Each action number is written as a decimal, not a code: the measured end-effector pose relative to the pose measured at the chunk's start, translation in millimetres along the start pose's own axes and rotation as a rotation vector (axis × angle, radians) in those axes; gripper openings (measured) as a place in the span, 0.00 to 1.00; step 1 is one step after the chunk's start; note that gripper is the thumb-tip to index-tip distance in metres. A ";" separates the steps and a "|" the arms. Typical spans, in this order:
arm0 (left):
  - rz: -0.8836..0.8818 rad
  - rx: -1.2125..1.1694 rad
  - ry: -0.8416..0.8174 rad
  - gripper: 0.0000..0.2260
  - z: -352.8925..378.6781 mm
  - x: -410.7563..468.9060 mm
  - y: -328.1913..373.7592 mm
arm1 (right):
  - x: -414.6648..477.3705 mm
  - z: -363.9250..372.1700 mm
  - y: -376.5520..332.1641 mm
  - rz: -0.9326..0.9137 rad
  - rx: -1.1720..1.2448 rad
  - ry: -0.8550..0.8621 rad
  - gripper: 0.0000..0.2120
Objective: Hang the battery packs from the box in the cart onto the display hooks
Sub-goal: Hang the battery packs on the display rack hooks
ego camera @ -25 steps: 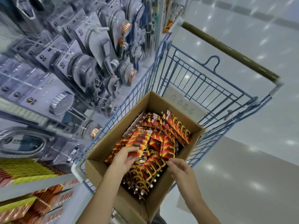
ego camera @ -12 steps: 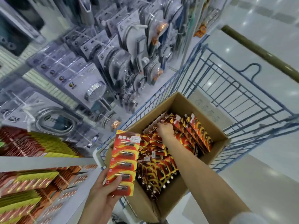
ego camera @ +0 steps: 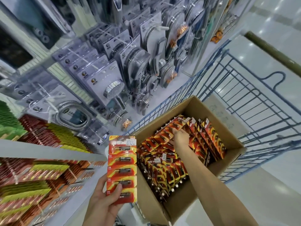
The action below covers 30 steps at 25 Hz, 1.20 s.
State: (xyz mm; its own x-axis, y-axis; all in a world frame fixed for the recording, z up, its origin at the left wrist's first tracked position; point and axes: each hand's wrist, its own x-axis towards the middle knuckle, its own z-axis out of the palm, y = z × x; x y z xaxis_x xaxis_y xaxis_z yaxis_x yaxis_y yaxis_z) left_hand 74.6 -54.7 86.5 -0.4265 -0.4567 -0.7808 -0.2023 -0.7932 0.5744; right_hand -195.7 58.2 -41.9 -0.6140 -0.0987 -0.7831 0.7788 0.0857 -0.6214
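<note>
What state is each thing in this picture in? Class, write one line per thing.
box: open, in the cart, full of battery packs.
held strip: upright, outside the box.
left grip: holds the held strip's lower end.
right grip: inside the box, gripping the second strip.
second strip: tilted above the pile.

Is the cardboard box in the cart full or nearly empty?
Mostly full: battery packs fill the cardboard box wall to wall in overlapping rows.
</note>
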 end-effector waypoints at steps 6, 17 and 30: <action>0.060 -0.040 -0.119 0.25 -2.9 -10.8 15.5 | -125.6 -35.6 -6.2 -0.172 0.055 -0.174 0.13; 0.345 -0.099 -0.144 0.28 -103.0 -103.5 82.6 | -328.1 68.6 5.9 -0.345 -0.033 -0.518 0.17; 0.695 -0.443 0.199 0.20 -283.3 -206.7 160.3 | -467.4 270.8 84.2 -0.347 -0.230 -0.815 0.36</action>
State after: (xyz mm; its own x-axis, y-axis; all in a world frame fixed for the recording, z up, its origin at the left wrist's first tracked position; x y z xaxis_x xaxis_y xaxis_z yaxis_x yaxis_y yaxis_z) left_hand 380.0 -201.6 270.3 -0.1548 -0.9281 -0.3385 0.4300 -0.3718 0.8227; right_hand 191.6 -156.9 278.3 -0.4605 -0.8174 -0.3460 0.4688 0.1070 -0.8768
